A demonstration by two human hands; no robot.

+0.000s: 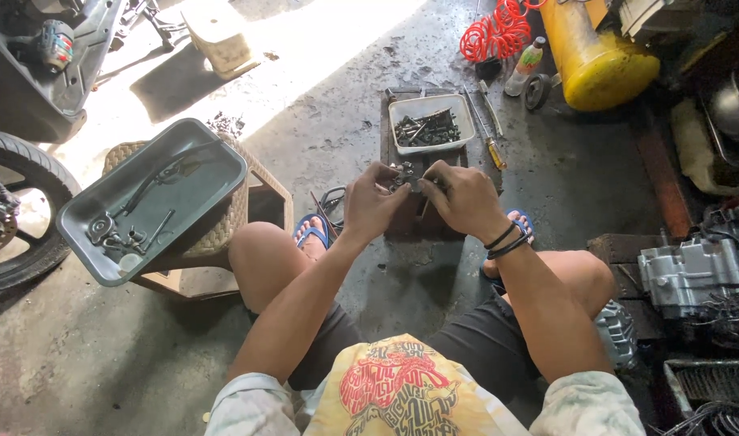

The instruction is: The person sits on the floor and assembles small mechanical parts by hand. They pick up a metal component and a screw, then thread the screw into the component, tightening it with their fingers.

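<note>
Two bare hands are held together over the concrete floor (369, 121), between the knees. A small dark metal part (405, 177) is gripped from both sides: the fingers of the left hand (373, 202) are curled around its left end, and the fingers of the right hand (460, 198) are clenched on its right end. The part is kept up in the air, just above a dark wooden board (402, 218) that lies on the floor. How the part is built cannot be told, because it is small and mostly hidden by the fingers. Just behind the hands, a white tray (431, 123) full of bolts and small pieces is set on the board, and a screwdriver (486, 133) is laid beside it. To the left, a grey tray (155, 198) with a few loose bits is rested on a woven stool (224, 222). An engine block (697, 270) is seen at the right, well apart from the hands. The work looks only partly done, since many pieces are left in both trays and the engine is left untouched.
</note>
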